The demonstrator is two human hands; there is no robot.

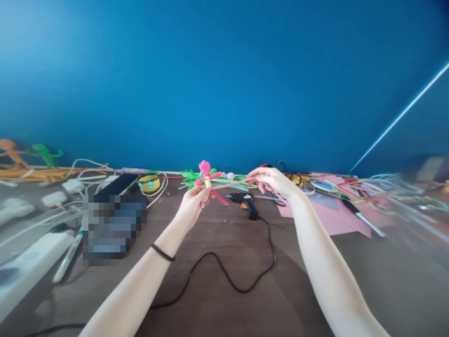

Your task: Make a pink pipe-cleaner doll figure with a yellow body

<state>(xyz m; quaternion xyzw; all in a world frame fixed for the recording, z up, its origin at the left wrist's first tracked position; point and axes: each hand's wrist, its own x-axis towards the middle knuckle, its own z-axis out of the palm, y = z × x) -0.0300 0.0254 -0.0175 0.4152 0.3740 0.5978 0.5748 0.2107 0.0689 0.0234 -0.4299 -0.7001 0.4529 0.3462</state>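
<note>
A small pink pipe cleaner figure point(205, 167) with a yellow wrapped middle stands up from my left hand point(195, 200), whose fingers and thumb are closed around its lower part. From there a pale pink pipe cleaner point(232, 183) stretches to the right. My right hand point(272, 181) pinches that strand near its other side, palm down, with part of it trailing beneath the fingers. Below and between the hands, a black glue gun point(248, 204) lies on the table, its nozzle pointing left.
Green pipe cleaners point(189, 175) lie along the blue wall point(224, 84). A yellow tape roll point(149, 183), a blurred-out phone point(114, 227), white chargers and a power strip point(35, 267) crowd the left. Pink paper point(336, 217) and a pen point(365, 219) lie right. The black cord point(238, 288) loops across the front.
</note>
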